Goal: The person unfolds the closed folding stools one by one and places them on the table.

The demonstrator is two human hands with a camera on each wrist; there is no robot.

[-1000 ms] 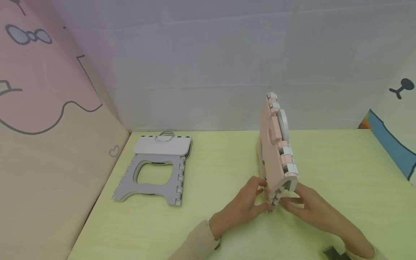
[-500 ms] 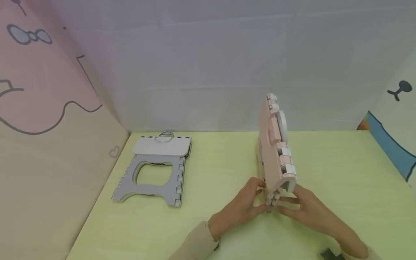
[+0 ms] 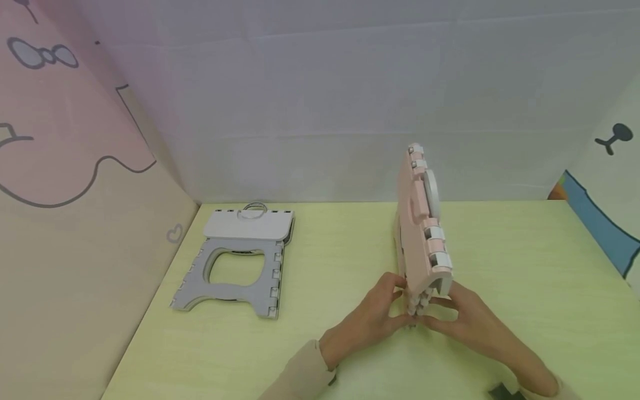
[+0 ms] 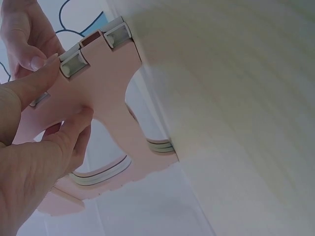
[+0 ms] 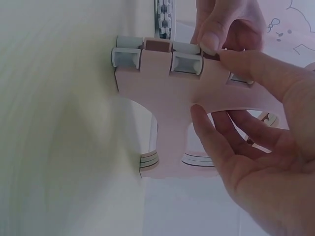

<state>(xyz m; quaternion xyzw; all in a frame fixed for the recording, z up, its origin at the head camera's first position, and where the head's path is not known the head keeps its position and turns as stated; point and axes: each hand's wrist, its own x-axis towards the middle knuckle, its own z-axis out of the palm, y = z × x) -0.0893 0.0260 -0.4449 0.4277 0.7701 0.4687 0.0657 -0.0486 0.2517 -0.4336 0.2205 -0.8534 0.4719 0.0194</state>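
Shifted slightly leftward in the frame since the earlier head picture: the pink folding stool (image 3: 417,250) and, by more, the right hand (image 3: 475,322) with its forearm; right thumb now brought close to the left thumb at the stool's near edge; left hand (image 3: 372,314) displaced hardly at all; the small drift of the grey folding stool (image 3: 232,291) at left of frame is attributed to the head camera. Judged meaning: the hold has been evened up, one hand to each side, while the folded layers have not yet been parted.

Grip: the stool is held narrowly by both hands, low on the near edge; in both wrist views each thumb is set along the hinged edge, with fingers pressed on the leg panel (image 5: 172,93) or hooked into its cut-out; contact on the inner layers is hidden.

Stool position: right of centre in the head view, stood folded on its feet on the yellow-green tabletop (image 3: 340,244), narrow edge turned to the camera; body matte pale pink; grey hinge knuckles (image 4: 74,65) noted down the near edge, pale ones along the top; whitish carry handle (image 3: 432,194) seen at upper right of the stool.
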